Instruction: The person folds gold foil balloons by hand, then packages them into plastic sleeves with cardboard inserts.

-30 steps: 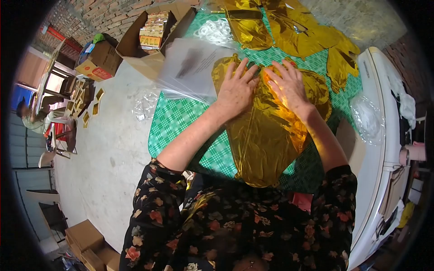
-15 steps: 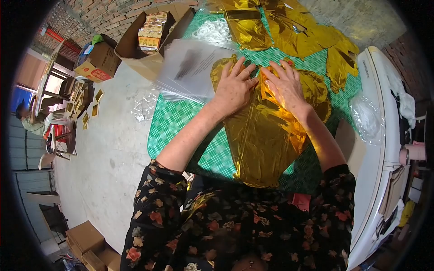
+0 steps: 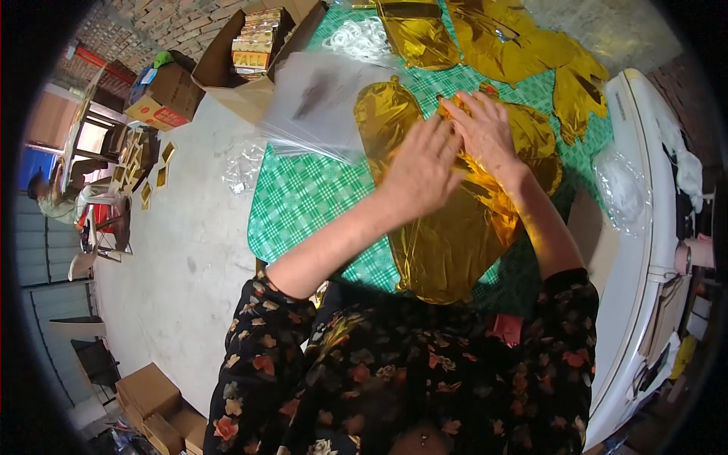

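Observation:
A gold foil balloon (image 3: 440,254), uninflated and creased, is spread on the table with its lower end toward me. My left hand (image 3: 426,163) is over its middle, slightly blurred, fingers stretched out toward the right hand. My right hand (image 3: 485,135) lies on the upper right part of the foil, fingers extended over a folded, shiny orange-looking section. Left of the balloon is a stack of clear plastic bags (image 3: 315,106) with printing on them.
The table has a green checked cloth (image 3: 303,201). More gold foil balloons (image 3: 523,45) and white ribbon loops (image 3: 356,39) lie at the back. A carton (image 3: 243,91) of packets stands back left. A white appliance (image 3: 633,114) borders the right side. A seated person (image 3: 61,201) is far left.
My left hand has moved from the balloon's upper left part down and right, nearer my right hand. The right hand stays on the foil at nearly the same spot.

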